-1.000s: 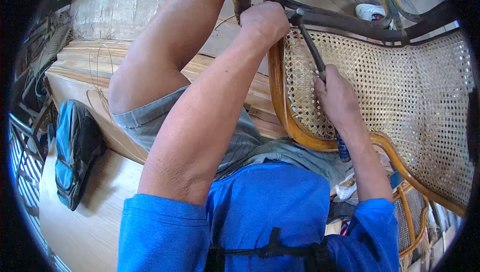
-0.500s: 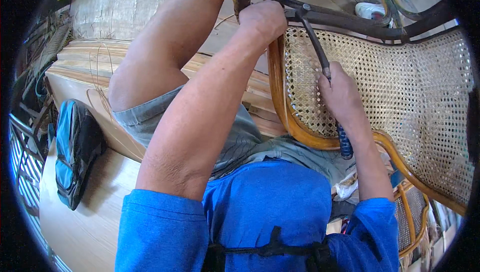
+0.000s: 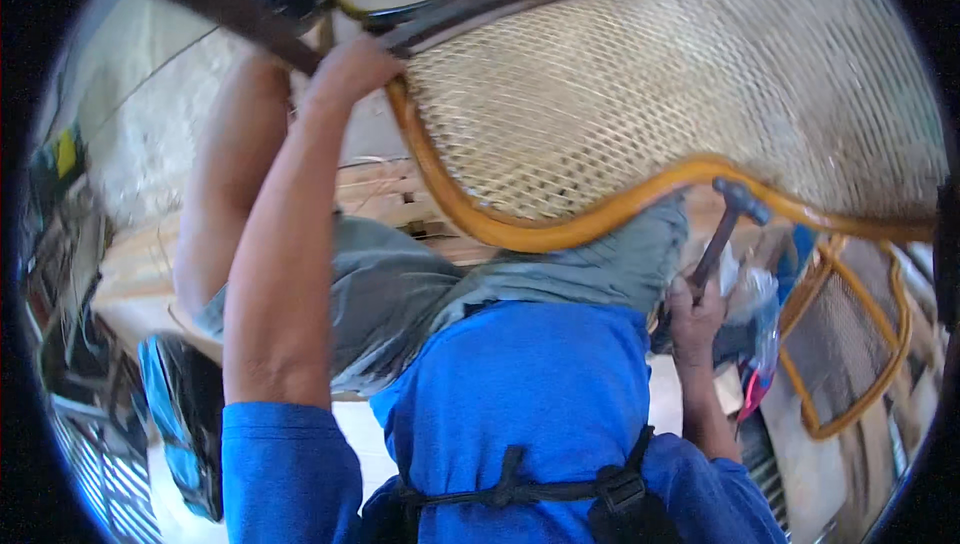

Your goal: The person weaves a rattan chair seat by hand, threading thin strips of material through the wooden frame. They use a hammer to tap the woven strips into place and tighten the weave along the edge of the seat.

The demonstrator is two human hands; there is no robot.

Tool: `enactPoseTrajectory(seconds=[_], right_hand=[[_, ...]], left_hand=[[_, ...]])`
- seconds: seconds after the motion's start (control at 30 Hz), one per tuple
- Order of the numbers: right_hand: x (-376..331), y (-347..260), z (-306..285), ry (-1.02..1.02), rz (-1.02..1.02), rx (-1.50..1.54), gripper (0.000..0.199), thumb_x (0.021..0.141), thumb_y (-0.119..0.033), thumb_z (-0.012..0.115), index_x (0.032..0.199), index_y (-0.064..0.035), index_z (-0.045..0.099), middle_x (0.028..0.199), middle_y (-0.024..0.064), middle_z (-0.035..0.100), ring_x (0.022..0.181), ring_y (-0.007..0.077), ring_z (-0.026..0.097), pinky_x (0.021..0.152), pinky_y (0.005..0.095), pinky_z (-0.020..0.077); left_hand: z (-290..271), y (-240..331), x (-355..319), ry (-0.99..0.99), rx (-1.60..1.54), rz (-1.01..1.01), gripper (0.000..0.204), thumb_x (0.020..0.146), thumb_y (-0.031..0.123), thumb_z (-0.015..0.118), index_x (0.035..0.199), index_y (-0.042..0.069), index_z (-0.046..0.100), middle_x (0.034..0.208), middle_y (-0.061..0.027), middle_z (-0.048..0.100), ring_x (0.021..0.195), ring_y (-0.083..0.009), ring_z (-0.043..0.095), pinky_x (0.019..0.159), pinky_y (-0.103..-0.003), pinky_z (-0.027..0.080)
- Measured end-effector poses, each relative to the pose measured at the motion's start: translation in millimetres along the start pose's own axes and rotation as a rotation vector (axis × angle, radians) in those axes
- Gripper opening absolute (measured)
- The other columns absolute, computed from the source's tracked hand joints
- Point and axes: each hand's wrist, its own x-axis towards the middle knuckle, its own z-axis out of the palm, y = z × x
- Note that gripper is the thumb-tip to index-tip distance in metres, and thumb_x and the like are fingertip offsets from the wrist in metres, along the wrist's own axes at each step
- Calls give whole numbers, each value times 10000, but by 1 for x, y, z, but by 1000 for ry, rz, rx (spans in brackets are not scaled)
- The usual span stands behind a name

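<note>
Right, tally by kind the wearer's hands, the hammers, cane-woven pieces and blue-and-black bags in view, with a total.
Hands: 2 (left hand, right hand)
Hammers: 1 (gripped hammer)
Cane-woven pieces: 2 (large piece, smaller piece)
Bags: 1 (blue-and-black bag)
Total: 6

A caned chair (image 3: pixel 590 94) spreads before the person, left hand (image 3: pixel 355 69) at its left corner, right hand (image 3: pixel 695 322) holding a hammer (image 3: pixel 718 239) by its near edge; farther right, another caned frame (image 3: pixel 835 334) (a backpack (image 3: pixel 180 404) sits far left).
</note>
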Motion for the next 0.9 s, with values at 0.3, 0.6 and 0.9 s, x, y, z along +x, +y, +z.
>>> enactPoseTrajectory(seconds=[0.3,0.6,0.9], right_hand=[[-134,127,64,16,141,-193,259,855,-239,574,983,-14,581,898,210,600,796,357,594,709,415,468],[-128,127,68,29,278,-63,236,892,-215,515,1008,-24,588,928,201,596,828,364,584,735,411,462],[-159,201,45,400,688,129,200,893,-183,505,890,0,586,677,99,556,602,194,574,538,335,454]], left_hand=[[-3,6,8,-22,-164,-115,350,758,288,682,584,24,533,482,0,403,387,-119,325,386,-321,257],[-9,15,0,-69,-208,-225,355,766,291,687,571,44,522,490,5,429,364,-106,339,352,-301,237],[-1,-4,2,-50,-271,-177,274,783,281,658,687,51,546,500,20,409,380,-107,331,361,-301,253]])
